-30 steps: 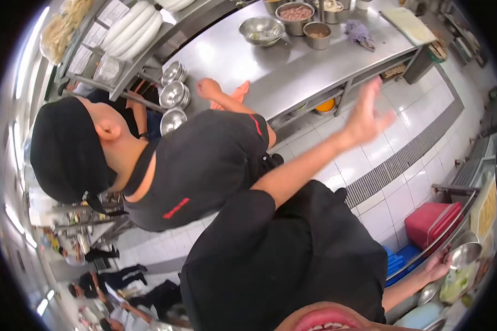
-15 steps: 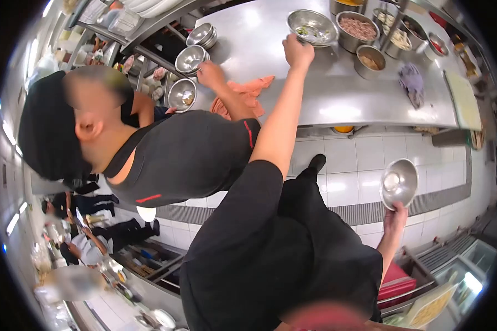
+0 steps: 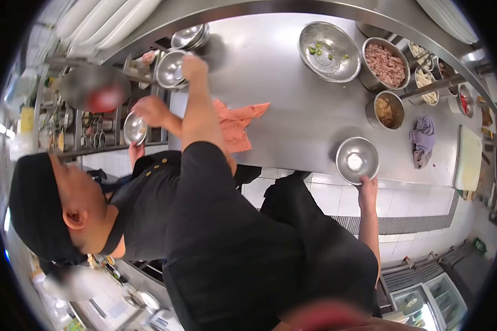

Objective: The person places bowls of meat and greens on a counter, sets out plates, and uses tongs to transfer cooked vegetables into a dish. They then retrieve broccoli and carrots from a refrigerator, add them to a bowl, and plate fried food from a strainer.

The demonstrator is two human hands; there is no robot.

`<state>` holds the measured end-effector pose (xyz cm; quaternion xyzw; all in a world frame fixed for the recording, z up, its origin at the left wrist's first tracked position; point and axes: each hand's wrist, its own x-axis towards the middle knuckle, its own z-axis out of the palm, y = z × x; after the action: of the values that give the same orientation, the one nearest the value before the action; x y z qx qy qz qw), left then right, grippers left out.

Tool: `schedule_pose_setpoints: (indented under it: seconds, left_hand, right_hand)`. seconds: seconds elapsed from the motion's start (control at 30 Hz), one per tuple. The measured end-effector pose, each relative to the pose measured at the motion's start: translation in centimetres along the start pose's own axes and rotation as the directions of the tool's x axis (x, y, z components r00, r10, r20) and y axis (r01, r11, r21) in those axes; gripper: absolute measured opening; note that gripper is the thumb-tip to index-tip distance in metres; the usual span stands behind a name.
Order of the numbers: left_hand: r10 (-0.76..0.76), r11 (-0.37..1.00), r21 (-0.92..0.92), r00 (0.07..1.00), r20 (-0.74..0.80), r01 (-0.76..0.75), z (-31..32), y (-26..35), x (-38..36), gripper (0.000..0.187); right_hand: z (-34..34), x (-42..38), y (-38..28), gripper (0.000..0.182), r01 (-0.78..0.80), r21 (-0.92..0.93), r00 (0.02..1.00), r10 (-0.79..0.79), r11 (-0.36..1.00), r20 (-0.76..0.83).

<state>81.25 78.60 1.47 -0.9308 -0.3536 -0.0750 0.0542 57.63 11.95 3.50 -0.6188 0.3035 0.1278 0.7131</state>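
Note:
My left hand [image 3: 195,68] is closed over the right rim of a stack of steel bowls [image 3: 171,70]; anything in its fingers is too small or hidden to name. A single steel bowl [image 3: 357,160] is gripped by my right hand [image 3: 368,188] at its lower rim, over the table's front edge. Behind it, a large perforated steel bowl [image 3: 331,52] holds a few green pieces. An orange cloth [image 3: 234,126] lies to the right of my left forearm.
Close on the left stands a co-worker [image 3: 102,204], one hand [image 3: 152,112] above a small bowl [image 3: 135,129]. Pots of minced meat [image 3: 385,65] and other food, a purple cloth [image 3: 423,140] and a cutting board [image 3: 469,158] are at right. A shelf rail [image 3: 292,6] crosses above.
My left hand has gone from the perforated bowl to the stacked bowls at left. My right hand has brought its bowl to the table edge. The co-worker's hand has left the stack.

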Motion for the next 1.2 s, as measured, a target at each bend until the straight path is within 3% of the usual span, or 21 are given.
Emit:
schedule_pose_setpoints:
  seconds: [0.03,0.1,0.13,0.17,0.2,0.23,0.27,0.3,0.5,0.63,0.67,0.7,0.73,0.77,0.8,0.83,0.87,0.9,1.03,1.17,1.2]
  left_hand:
    - [-0.005,0.995,-0.103,0.997,0.071,0.013,-0.6,-0.8,-0.3,0.034]
    - [0.051,0.995,0.086,0.998,0.035,-0.054,-1.9,-1.4,-1.0,0.035]
    - [0.141,0.978,0.182,0.966,-0.216,-0.102,4.3,-3.8,1.3,0.033]
    - [0.247,0.918,0.33,0.968,-0.048,-0.218,2.1,-3.6,1.3,0.038]
    - [0.445,0.848,0.409,0.871,-0.206,-0.337,3.1,-5.2,1.9,0.04]
    - [0.365,0.903,0.318,0.905,-0.219,-0.288,6.4,-7.3,5.5,0.042]
    - [0.113,0.981,-0.135,0.976,-0.186,-0.139,-0.5,-4.8,2.3,0.042]
    - [0.071,0.989,-0.125,0.993,-0.099,-0.083,-3.0,-4.1,2.0,0.043]
    - [0.015,0.999,-0.045,0.968,-0.25,-0.027,-1.2,-6.5,3.9,0.044]
    - [-0.273,0.957,-0.026,0.874,-0.401,0.287,-3.7,-6.5,0.2,0.045]
    - [-0.362,0.905,0.043,0.817,-0.448,0.424,-5.2,-6.5,-0.9,0.046]
    - [-0.359,0.848,0.271,0.87,-0.339,0.455,-2.2,-10.3,1.0,0.056]
    - [-0.066,0.863,0.502,0.998,0.019,0.048,-5.9,-10.8,-0.5,0.059]
    - [-0.159,0.95,0.249,0.977,-0.144,0.191,0.5,-16.2,3.0,0.052]
    - [-0.21,0.906,0.369,0.977,-0.028,0.206,3.4,-18.9,5.8,0.043]
    - [-0.475,0.88,-0.047,0.878,-0.058,0.472,-1.0,-16.0,4.0,0.043]
    - [-0.543,0.792,-0.251,0.83,0.126,0.556,-5.6,-14.2,3.0,0.041]
    - [-0.591,0.726,-0.316,0.789,0.168,0.611,-7.1,-13.3,2.3,0.035]
    - [-0.614,0.621,-0.418,0.743,0.267,0.663,-9.7,-13.0,1.5,0.03]
    - [-0.482,0.709,-0.384,0.804,0.347,0.591,-3.1,-17.4,4.9,0.031]
    - [-0.545,0.636,-0.396,0.749,0.376,0.662,-2.4,-17.7,5.4,0.027]
  right_hand:
    - [0.9,0.3,-0.8,0.055,-0.013,-0.033,1.0,0.014,0.999,0.016]
    - [1.0,2.2,-0.4,0.056,-0.024,-0.095,0.995,0.033,0.995,0.097]
    - [0.7,2.9,0.4,0.057,-0.011,-0.089,0.995,0.02,0.996,0.101]
    - [0.7,3.6,0.7,0.057,0.012,-0.081,0.995,-0.004,0.997,0.099]
    - [0.8,3.4,0.1,0.058,0.003,-0.091,0.996,0.005,0.996,0.091]
    - [1.1,3.3,-0.3,0.059,-0.012,-0.101,0.996,0.021,0.995,0.09]
    - [1.1,3.9,-0.1,0.06,0.019,-0.117,0.998,-0.013,0.993,0.053]
    - [1.5,4.3,0.1,0.06,0.045,-0.133,0.999,-0.041,0.99,0.032]
    - [2.8,3.0,-3.8,0.064,-0.028,-0.118,0.994,0.04,0.993,0.1]
    - [2.3,3.2,-4.1,0.063,-0.038,-0.144,0.994,0.052,0.989,0.1]
    - [0.9,4.7,-1.7,0.058,0.173,-0.23,0.981,-0.148,0.958,0.121]
    - [-0.9,5.3,-0.2,0.051,0.13,-0.209,0.985,-0.101,0.969,0.144]
    - [-2.3,5.9,1.7,0.044,-0.021,-0.336,0.998,0.0,0.942,-0.064]
    - [-2.0,5.7,0.5,0.041,-0.106,-0.319,0.994,0.097,0.942,-0.044]
    - [0.6,3.2,-2.9,0.044,-0.068,-0.241,0.996,0.079,0.968,0.039]
    - [2.8,1.3,-4.8,0.049,0.007,-0.087,0.994,0.003,0.996,0.114]
    - [2.8,1.2,-4.3,0.052,-0.024,-0.112,0.995,0.034,0.993,0.091]
    - [1.5,1.1,-3.9,0.055,-0.046,-0.128,0.998,0.052,0.991,0.037]
    - [0.9,1.3,-2.8,0.051,-0.023,-0.135,0.998,0.032,0.991,0.063]
    - [0.9,1.2,-2.7,0.053,-0.018,-0.122,0.999,0.023,0.992,0.038]
    - [1.0,1.2,-2.8,0.055,-0.011,-0.109,0.999,0.016,0.994,0.045]
